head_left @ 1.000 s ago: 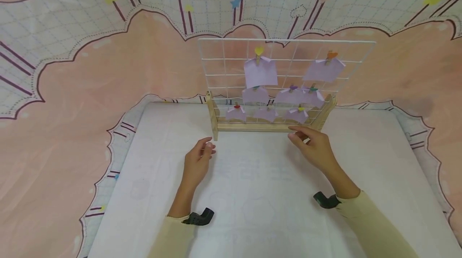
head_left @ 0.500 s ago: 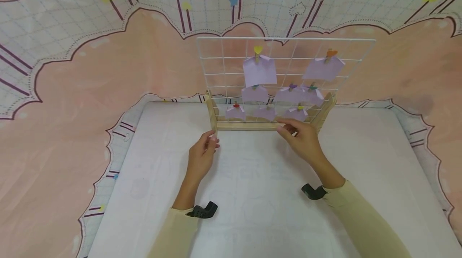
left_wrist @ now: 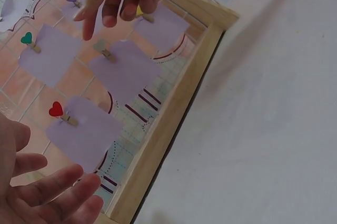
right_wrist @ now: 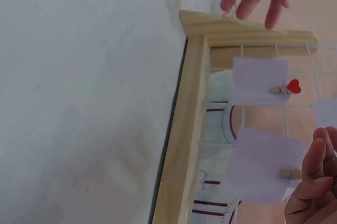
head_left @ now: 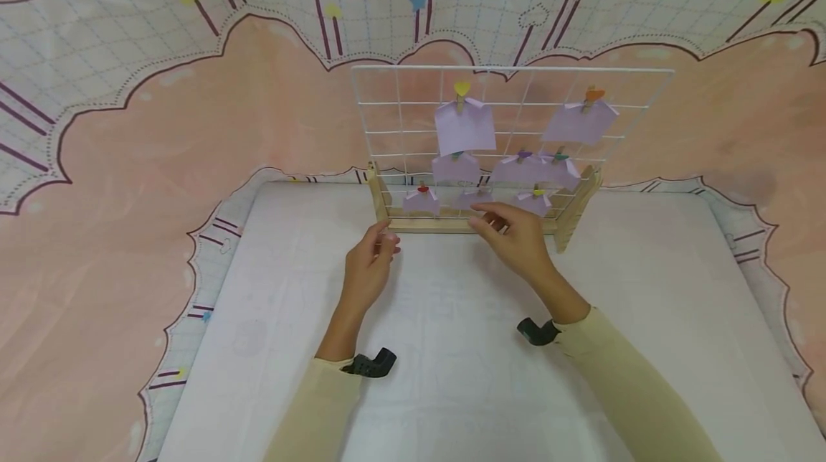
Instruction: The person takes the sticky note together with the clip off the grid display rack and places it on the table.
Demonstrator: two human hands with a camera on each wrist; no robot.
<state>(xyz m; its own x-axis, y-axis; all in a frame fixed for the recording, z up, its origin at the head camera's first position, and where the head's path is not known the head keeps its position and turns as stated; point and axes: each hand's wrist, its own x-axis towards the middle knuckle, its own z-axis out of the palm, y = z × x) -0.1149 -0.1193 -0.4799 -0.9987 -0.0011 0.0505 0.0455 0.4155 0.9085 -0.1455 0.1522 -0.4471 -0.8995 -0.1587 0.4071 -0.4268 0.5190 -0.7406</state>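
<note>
A white wire grid (head_left: 516,69) stands in a wooden base (head_left: 426,225), with several purple paper notes (head_left: 464,126) pegged to it by small heart-topped clothespins (head_left: 462,89). My left hand (head_left: 368,268) is near the base's left end, fingers loosely bent and holding nothing. Nearest to it is the note with the red-heart clothespin (left_wrist: 56,109). In front of the bottom row hovers my right hand (head_left: 513,243), thumb and forefinger apart, partly covering the middle note (left_wrist: 124,71). In the right wrist view, that note's clothespin (right_wrist: 289,174) appears beside my right fingers (right_wrist: 315,155).
The base rests on a table with a white cover (head_left: 439,361). Behind it hangs a pink and white patterned cloth (head_left: 258,103). A black wrist camera (head_left: 374,363) is on the left wrist, another black camera (head_left: 537,331) on the right.
My right hand has moved left along the base, from the right end to the middle note. My left hand has shifted slightly up and right. Notes and clothespins stay where they were.
</note>
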